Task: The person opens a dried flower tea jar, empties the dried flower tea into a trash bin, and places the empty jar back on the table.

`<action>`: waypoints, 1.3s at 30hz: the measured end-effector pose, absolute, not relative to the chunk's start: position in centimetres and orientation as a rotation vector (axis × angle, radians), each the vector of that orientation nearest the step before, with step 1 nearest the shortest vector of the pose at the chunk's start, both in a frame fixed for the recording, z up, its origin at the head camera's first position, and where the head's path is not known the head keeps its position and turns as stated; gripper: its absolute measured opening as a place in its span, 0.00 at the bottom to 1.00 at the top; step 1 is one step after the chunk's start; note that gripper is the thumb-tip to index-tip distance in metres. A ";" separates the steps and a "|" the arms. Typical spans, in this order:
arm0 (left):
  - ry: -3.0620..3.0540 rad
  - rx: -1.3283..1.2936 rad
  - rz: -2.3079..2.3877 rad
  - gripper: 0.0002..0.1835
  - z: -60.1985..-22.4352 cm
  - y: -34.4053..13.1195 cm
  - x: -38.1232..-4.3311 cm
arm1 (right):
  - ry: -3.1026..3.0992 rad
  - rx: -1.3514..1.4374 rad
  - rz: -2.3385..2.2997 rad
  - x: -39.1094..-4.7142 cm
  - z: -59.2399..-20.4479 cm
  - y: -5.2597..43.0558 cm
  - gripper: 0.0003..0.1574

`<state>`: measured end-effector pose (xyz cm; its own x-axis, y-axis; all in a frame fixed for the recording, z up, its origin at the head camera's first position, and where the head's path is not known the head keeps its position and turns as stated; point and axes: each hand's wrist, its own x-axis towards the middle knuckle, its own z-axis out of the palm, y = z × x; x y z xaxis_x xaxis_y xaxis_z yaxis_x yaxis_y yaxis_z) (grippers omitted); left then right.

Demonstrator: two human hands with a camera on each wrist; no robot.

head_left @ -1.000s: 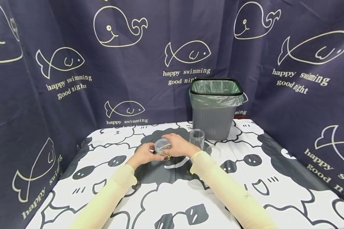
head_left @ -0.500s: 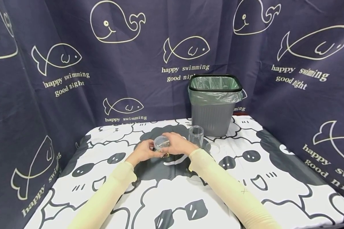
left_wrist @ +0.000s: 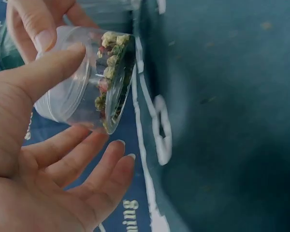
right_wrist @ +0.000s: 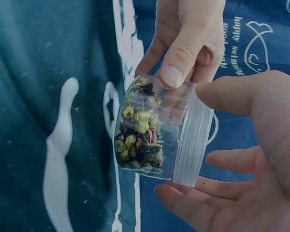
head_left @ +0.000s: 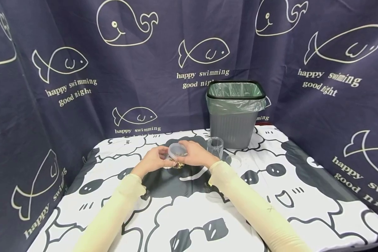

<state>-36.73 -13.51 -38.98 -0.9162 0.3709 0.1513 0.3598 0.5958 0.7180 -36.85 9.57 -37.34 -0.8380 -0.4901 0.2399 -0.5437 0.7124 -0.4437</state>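
A small clear plastic jar (right_wrist: 142,130) of dried flower buds, yellow-green and dark red, has a frosted screw lid (head_left: 177,149). My left hand (head_left: 152,160) holds its body from the left, thumb on one side and fingertips on the other. From the right, my right hand (head_left: 193,154) grips around the lid, as the right wrist view shows. The lid sits on the jar's mouth, and the buds lie in the bottom part. In the left wrist view my right hand (left_wrist: 31,21) is partly hidden behind the jar.
An open clear cup (head_left: 215,147) stands to the right of my right hand. Beside it lies a clear round lid (head_left: 233,161). Behind them is a grey waste bin (head_left: 234,126) with a green liner. Dark fish-print curtains (head_left: 135,80) enclose the sheep-print table (head_left: 189,213).
Both hands have moved a little up and away from me with the jar between them. The head view has shifted slightly. The cup, loose lid and bin stay in place.
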 end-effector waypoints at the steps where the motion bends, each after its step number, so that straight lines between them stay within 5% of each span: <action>1: 2.798 0.657 1.256 0.38 -38.7 -13.7 -36.8 | -2.802 0.847 0.798 -36.8 -37.1 9.6 0.48; 17: 2.824 0.852 1.386 0.42 -34.6 -14.4 -35.4 | -2.665 0.702 1.288 -35.0 -33.6 9.8 0.50; 28: 3.139 0.865 1.137 0.65 -32.7 -12.0 -33.1 | -2.540 0.606 1.720 -33.6 -31.9 9.5 0.46; 39: 3.288 0.932 1.100 0.54 -31.9 -12.0 -32.2 | -2.570 0.670 1.751 -32.6 -30.9 9.1 0.47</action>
<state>-32.17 -12.00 -31.86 -0.7730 0.3189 0.5485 0.5847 0.6936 0.4208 -32.63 9.11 -30.94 -0.9105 -0.3619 0.1998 -0.3185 0.3058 -0.8973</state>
